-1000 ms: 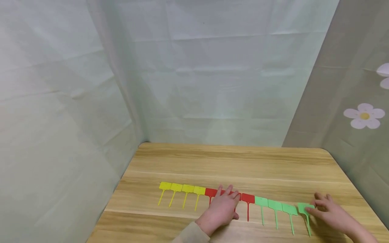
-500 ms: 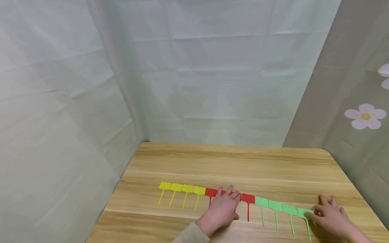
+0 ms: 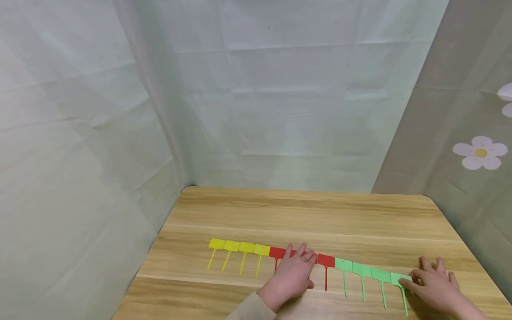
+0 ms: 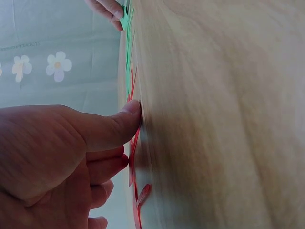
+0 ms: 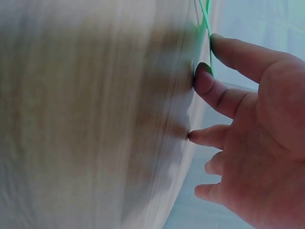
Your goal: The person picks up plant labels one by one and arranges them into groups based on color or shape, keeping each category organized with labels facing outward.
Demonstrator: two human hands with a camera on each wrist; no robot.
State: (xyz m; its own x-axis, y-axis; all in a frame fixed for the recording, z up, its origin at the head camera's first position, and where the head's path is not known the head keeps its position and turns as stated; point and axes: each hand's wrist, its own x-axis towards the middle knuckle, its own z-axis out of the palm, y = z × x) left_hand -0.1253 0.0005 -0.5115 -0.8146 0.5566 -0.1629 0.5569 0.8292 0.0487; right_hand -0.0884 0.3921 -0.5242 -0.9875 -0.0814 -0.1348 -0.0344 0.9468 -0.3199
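Observation:
A row of plastic tags, each a flat plate with a thin tail, runs across the table. Yellow tags [image 3: 246,247] are at the left, red tags [image 3: 326,261] in the middle, green tags [image 3: 362,270] at the right. My left hand [image 3: 291,274] rests over the red tags with spread fingers and partly hides them; in the left wrist view its thumb [image 4: 125,121] touches near the tabletop. My right hand [image 3: 436,286] pinches the right edge of the last green tag [image 3: 397,278] between thumb and index finger. In the right wrist view that green tag [image 5: 211,57] is edge-on between them.
The wooden table [image 3: 280,213] has rounded far corners. Pale cloth [image 3: 280,111] hangs behind it and at the left, with flower-patterned cloth [image 3: 452,186] at the right.
My right hand has brought the last green tag slightly down and left, so its plate now sits against its neighbour. My left hand has stayed in place.

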